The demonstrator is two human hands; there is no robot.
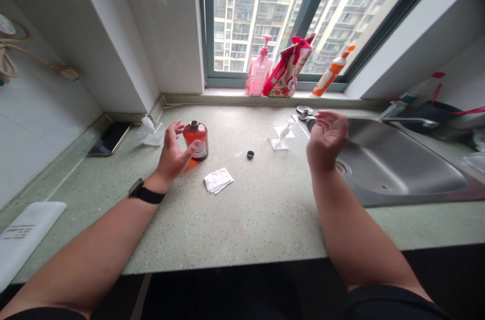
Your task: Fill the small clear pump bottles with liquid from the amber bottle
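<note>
My left hand (175, 151) is at the left side of an amber bottle (196, 133), with its fingers apart and the thumb in front of the label. Whether the thumb touches the glass I cannot tell. The bottle stands upright, its neck uncapped. A small black cap (250, 155) lies on the counter to its right, and folded white paper (219, 180) rests in front of it. Over the left rim of the sink, my right hand (328, 137) is raised palm up. Its fingers are loosely bent, with nothing visible in them.
A small clear-and-white plastic piece (281, 137) stands near the sink (401, 158); a similar piece (150, 130) is beside the phone (109, 138). A pink pump bottle (258, 72), red bag (290, 70) and orange bottle (331, 72) line the windowsill. A white board (30, 234) lies front left.
</note>
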